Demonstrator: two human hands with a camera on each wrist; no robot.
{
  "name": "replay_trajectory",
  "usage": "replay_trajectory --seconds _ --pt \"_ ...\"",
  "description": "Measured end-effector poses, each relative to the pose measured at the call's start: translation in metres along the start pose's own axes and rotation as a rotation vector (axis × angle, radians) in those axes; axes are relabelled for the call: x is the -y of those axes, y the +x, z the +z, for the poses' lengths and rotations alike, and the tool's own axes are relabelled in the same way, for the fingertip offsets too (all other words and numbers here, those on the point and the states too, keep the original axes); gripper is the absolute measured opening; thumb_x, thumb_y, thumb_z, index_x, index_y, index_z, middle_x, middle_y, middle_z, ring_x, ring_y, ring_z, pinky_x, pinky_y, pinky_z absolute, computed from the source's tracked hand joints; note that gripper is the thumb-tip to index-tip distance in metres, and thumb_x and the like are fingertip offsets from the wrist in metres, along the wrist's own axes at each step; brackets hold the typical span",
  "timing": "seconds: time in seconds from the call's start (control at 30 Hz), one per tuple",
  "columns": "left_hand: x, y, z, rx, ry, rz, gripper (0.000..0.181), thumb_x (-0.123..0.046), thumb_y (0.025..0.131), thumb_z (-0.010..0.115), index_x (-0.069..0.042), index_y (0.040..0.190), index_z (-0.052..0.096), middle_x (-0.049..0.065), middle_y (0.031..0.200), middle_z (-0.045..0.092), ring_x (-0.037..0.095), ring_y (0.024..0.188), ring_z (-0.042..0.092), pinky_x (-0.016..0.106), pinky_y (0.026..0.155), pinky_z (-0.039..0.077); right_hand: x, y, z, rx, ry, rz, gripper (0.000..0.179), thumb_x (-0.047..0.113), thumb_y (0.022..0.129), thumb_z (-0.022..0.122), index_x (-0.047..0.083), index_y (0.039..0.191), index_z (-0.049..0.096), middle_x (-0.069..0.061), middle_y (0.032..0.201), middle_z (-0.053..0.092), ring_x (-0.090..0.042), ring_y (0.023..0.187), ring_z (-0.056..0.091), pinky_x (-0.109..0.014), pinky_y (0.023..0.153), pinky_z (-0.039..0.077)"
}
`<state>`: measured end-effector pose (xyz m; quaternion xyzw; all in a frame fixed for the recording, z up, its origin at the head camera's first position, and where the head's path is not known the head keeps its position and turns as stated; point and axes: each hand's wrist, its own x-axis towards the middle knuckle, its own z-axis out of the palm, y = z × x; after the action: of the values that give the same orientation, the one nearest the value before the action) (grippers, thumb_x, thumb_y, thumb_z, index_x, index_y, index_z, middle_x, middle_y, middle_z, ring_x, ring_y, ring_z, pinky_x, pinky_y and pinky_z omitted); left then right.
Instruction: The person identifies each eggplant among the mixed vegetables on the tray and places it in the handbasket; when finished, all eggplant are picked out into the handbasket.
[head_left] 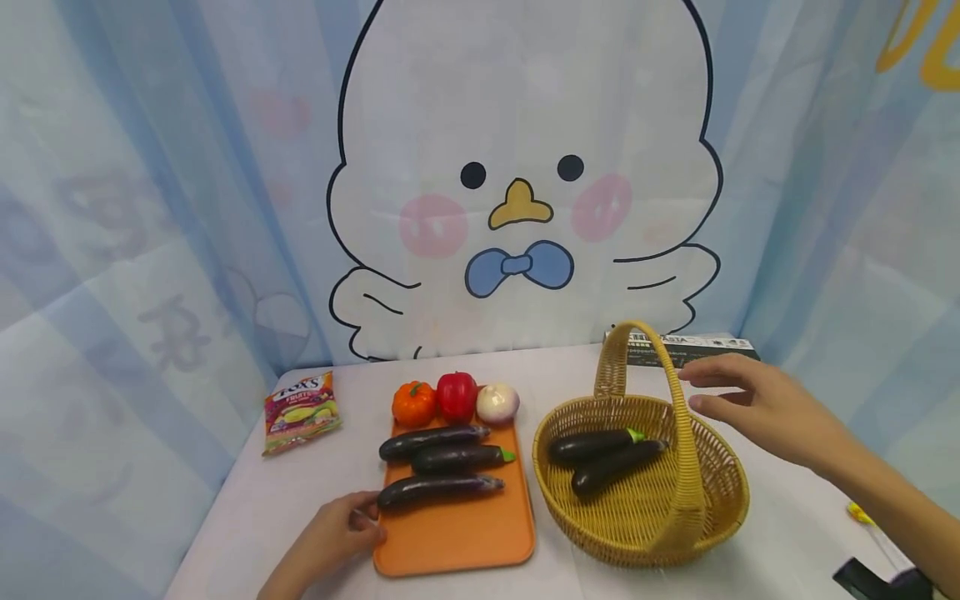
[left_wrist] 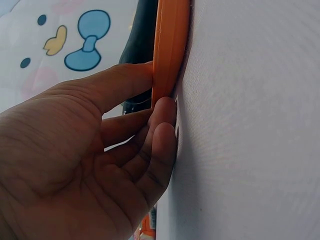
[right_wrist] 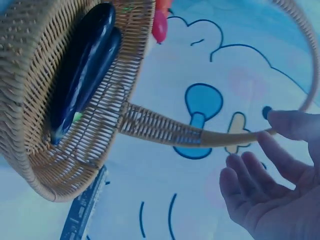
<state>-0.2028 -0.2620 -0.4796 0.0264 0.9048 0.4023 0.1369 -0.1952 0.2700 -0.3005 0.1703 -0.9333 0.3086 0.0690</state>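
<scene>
An orange tray (head_left: 457, 542) carries three dark eggplants (head_left: 438, 490), an orange bell pepper (head_left: 414, 404), a red bell pepper (head_left: 457, 397) and a white-and-purple onion (head_left: 497, 403). At the tray's left rim, my left hand (head_left: 341, 533) pinches the edge, thumb on the upper side and fingertips low beside the table in the left wrist view. A wicker basket (head_left: 592, 533) with two eggplants (head_left: 615, 467) inside stands to the right. Beside its arched handle (head_left: 686, 467) hovers my right hand (head_left: 765, 408), fingers loosely bent and apart, holding nothing.
A FOX'S candy bag (head_left: 302, 412) lies at the table's left. Behind the basket sits a dark pasta box (head_left: 675, 348). A small yellow item (head_left: 860, 512) and a black object (head_left: 877, 581) lie near the right forearm. A printed curtain (head_left: 517, 100) encloses the table.
</scene>
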Motion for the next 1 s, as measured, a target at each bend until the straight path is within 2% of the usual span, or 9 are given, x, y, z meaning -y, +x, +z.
replay_trajectory --seconds 0.17,0.27,0.4,0.47,0.6,0.63,0.83,0.9,1.0 --pt "-0.001 0.0 0.0 -0.003 0.0 -0.016 0.06 -0.02 0.079 0.083 0.004 0.129 0.06 0.002 0.095 0.062 0.016 0.079 0.061 0.039 0.076 0.053 0.006 -0.034 -0.004 -0.07 0.09 0.066 0.039 0.023 0.096 0.068 0.015 0.133 0.059 -0.001 0.132 0.057 -0.002 0.1 0.064 -0.022 0.075 0.052" --pt "-0.001 0.0 0.001 -0.005 0.001 -0.029 0.061 -0.02 0.078 0.083 0.004 0.129 0.06 0.001 0.095 0.062 0.016 0.079 0.06 0.038 0.075 0.053 0.015 -0.054 0.0 -0.156 0.105 0.069 0.038 0.019 0.095 0.069 0.016 0.132 0.06 0.008 0.127 0.058 0.002 0.1 0.062 -0.019 0.072 0.052" --pt "-0.002 0.0 0.001 -0.009 -0.002 -0.028 0.061 -0.02 0.078 0.083 0.004 0.129 0.059 0.001 0.095 0.062 0.016 0.079 0.06 0.037 0.074 0.053 0.037 -0.076 0.011 -0.305 0.111 0.0 0.036 0.004 0.091 0.07 0.014 0.125 0.064 0.008 0.12 0.06 0.002 0.102 0.059 -0.012 0.075 0.049" --pt "-0.002 0.0 0.001 -0.011 -0.001 -0.026 0.061 -0.019 0.078 0.083 0.004 0.129 0.059 0.001 0.095 0.062 0.016 0.079 0.06 0.037 0.074 0.053 0.051 -0.085 0.019 -0.334 0.13 -0.063 0.038 -0.006 0.088 0.07 0.011 0.122 0.065 0.002 0.119 0.061 -0.001 0.106 0.057 -0.01 0.08 0.047" --pt "-0.002 0.0 0.001 -0.013 0.006 -0.019 0.061 -0.019 0.079 0.083 0.004 0.129 0.059 0.001 0.095 0.062 0.015 0.079 0.06 0.037 0.075 0.053 0.078 -0.093 0.038 -0.322 0.165 -0.205 0.047 -0.016 0.08 0.072 0.01 0.118 0.066 -0.005 0.116 0.062 -0.009 0.109 0.057 -0.013 0.086 0.046" --pt "-0.002 0.001 0.001 -0.013 0.008 -0.018 0.061 -0.02 0.079 0.083 0.004 0.129 0.059 0.001 0.094 0.062 0.015 0.079 0.06 0.037 0.075 0.053 0.081 -0.092 0.042 -0.319 0.186 -0.269 0.049 -0.019 0.077 0.073 0.008 0.118 0.066 -0.007 0.116 0.063 -0.012 0.109 0.057 -0.014 0.087 0.047" --pt "-0.002 0.0 0.0 -0.011 0.009 -0.014 0.061 -0.021 0.079 0.083 0.004 0.129 0.06 0.001 0.094 0.062 0.015 0.079 0.061 0.037 0.074 0.053 0.1 -0.08 0.072 -0.283 0.25 -0.444 0.056 -0.014 0.071 0.079 0.011 0.119 0.066 -0.004 0.117 0.065 -0.013 0.109 0.06 -0.017 0.089 0.047" --pt "-0.002 -0.001 0.0 -0.011 0.012 -0.013 0.06 -0.021 0.079 0.083 0.004 0.129 0.06 0.001 0.094 0.062 0.015 0.079 0.061 0.037 0.074 0.053 0.105 -0.072 0.084 -0.26 0.263 -0.478 0.055 -0.008 0.072 0.08 0.014 0.12 0.065 -0.002 0.119 0.065 -0.015 0.108 0.061 -0.018 0.091 0.046" --pt "-0.002 -0.001 0.001 -0.01 0.01 -0.009 0.06 -0.02 0.079 0.083 0.005 0.129 0.06 0.001 0.094 0.062 0.015 0.079 0.061 0.037 0.074 0.053 0.114 -0.061 0.102 -0.179 0.292 -0.397 0.049 0.011 0.08 0.082 0.025 0.124 0.064 0.007 0.12 0.065 -0.013 0.109 0.061 -0.023 0.093 0.047"
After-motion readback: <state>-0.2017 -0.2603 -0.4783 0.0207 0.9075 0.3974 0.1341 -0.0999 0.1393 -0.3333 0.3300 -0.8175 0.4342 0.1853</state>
